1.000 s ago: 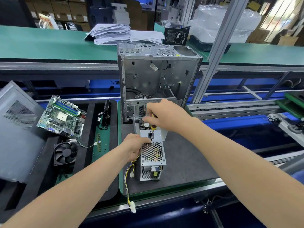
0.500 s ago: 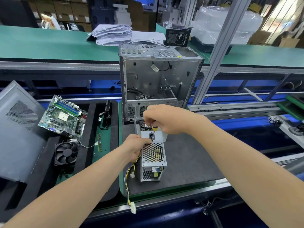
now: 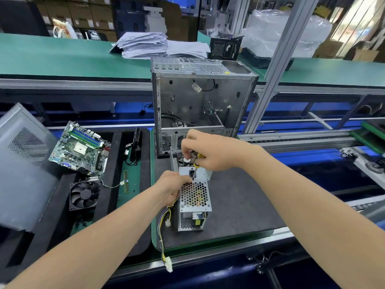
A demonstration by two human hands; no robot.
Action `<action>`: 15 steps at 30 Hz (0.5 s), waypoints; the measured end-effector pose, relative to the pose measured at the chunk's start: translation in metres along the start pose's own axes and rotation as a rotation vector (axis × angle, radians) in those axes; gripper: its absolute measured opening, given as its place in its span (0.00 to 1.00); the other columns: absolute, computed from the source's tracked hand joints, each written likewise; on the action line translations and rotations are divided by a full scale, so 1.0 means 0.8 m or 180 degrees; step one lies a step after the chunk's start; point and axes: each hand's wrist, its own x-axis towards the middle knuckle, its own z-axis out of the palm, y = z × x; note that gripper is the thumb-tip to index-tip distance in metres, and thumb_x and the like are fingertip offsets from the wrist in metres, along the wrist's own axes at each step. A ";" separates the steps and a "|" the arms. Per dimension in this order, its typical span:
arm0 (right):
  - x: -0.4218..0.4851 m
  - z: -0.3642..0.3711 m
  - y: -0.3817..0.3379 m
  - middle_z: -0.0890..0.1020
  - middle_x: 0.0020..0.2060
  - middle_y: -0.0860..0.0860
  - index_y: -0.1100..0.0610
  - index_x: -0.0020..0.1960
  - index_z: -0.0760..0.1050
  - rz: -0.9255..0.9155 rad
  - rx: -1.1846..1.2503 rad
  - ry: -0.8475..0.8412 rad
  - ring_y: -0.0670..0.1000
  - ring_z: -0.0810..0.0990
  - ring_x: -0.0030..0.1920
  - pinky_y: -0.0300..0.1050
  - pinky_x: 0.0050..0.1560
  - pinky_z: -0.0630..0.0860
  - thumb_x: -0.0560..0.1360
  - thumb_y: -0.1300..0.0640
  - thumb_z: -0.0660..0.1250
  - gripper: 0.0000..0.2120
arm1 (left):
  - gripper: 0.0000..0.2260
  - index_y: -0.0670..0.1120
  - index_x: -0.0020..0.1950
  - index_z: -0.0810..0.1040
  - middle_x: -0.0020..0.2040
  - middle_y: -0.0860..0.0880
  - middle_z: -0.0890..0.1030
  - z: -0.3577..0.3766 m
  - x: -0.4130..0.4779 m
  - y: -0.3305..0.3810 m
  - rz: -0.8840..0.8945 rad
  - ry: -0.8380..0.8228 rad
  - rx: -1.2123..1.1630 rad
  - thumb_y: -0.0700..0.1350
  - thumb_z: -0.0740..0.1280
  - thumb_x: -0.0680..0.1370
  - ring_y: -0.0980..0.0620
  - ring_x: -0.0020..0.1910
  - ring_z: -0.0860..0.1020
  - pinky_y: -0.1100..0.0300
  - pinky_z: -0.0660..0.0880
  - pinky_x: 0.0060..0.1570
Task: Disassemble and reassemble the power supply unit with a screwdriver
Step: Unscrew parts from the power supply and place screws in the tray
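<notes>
Standing at the far edge of the dark grey work mat (image 3: 245, 205), the open silver metal computer case (image 3: 204, 101) faces the viewer with loose black cables inside. Far to its left leans a grey perforated steel side panel (image 3: 23, 163), with a green motherboard (image 3: 80, 149) and a square black cooling fan (image 3: 84, 196) on the black foam tray (image 3: 52, 215) beside it. The silver perforated power supply unit (image 3: 195, 198) lies on the mat just near of the case. The left hand (image 3: 173, 186) grips its left far edge, fingers curled round the metal. The right hand (image 3: 212, 151) pinches the yellow-and-black handled screwdriver (image 3: 196, 163), which stands nearly upright with its tip on the unit's far end, by the black socket. A bundle of yellow and black wires (image 3: 164, 232) trails from the unit's left side over the mat's near edge, ending in a white connector (image 3: 169, 265).
</notes>
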 end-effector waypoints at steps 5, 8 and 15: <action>0.004 0.003 0.002 0.75 0.51 0.46 0.51 0.52 0.75 -0.0211 -0.0276 0.0180 0.50 0.74 0.52 0.52 0.52 0.75 0.80 0.64 0.66 0.09 | 0.04 0.39 0.47 0.80 0.45 0.44 0.85 0.000 0.002 0.000 -0.0007 -0.0006 -0.0002 0.34 0.74 0.77 0.51 0.41 0.80 0.60 0.74 0.34; 0.009 0.011 0.000 0.74 0.44 0.46 0.48 0.48 0.71 0.0042 -0.0122 0.0448 0.51 0.73 0.48 0.51 0.47 0.74 0.82 0.52 0.67 0.06 | 0.03 0.38 0.46 0.80 0.44 0.43 0.84 0.000 0.001 0.001 -0.0026 -0.0027 -0.0030 0.34 0.73 0.77 0.50 0.41 0.80 0.62 0.74 0.28; 0.027 0.024 -0.004 0.75 0.31 0.52 0.58 0.36 0.71 0.1319 0.0046 0.0981 0.56 0.76 0.34 0.47 0.32 0.67 0.81 0.32 0.58 0.31 | 0.06 0.38 0.52 0.78 0.44 0.41 0.82 0.000 -0.004 0.004 -0.0076 -0.0026 0.0039 0.34 0.73 0.77 0.50 0.36 0.78 0.64 0.72 0.23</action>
